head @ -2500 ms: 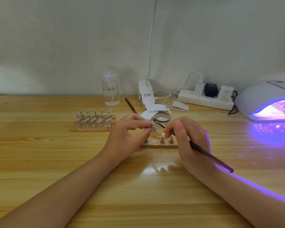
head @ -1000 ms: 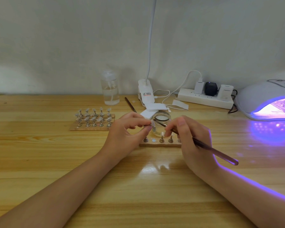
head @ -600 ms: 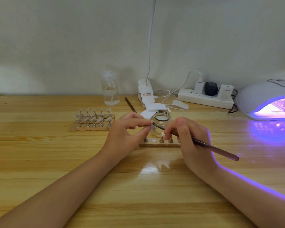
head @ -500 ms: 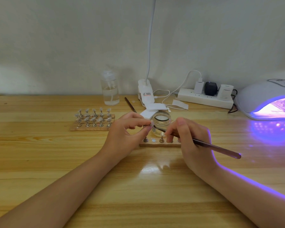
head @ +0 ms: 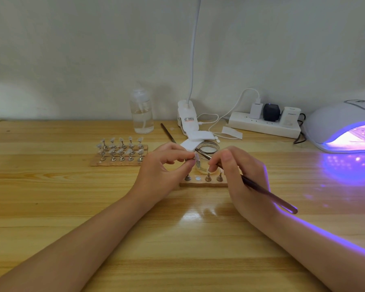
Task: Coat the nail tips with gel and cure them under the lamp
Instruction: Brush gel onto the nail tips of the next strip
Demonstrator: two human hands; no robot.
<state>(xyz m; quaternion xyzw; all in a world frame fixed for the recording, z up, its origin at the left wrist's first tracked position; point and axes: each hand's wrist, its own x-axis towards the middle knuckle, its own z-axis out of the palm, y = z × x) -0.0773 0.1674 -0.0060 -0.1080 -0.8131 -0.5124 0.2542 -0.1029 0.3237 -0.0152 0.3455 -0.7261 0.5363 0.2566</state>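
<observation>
Table (head: pixel 51 207): wooden, bearing all items listed below.

Curing lamp (head: pixel 343 127): white dome at far right, lit violet; contents of its mouth too blurred to identify. Judged: switched on and ready, or with a batch inside; cannot tell which.

Far rack (head: pixel 119 151): wooden base at left, well apart from the hands, carrying rows of metal stands, each topped with a clear nail tip. Whether these are coated cannot be told.

Near rack (head: pixel 202 182): wooden strip just beyond the hands; three stands visible and one bare round socket between them. Judged: the missing stand is the one in hand.

Gel jar (head: pixel 207 159): small clear glass pot, lid off, directly behind the fingertips.

Left hand (head: pixel 164 171): fingers curled, thumb and forefinger pinching a single nail tip (head: pixel 196 158) on its stand, held up in front of the jar.

Right hand (head: pixel 242 180): fingers closed in a pen grip on a slim brush (head: pixel 268 194); handle trails back to the right over the wrist, bristle end reaches the held tip.

Progress, judged: coating stage under way, one tip at a time. Remaining: finish this tip, reseat it in the open socket, coat the others on the near rack, carry them to the lamp.
</observation>
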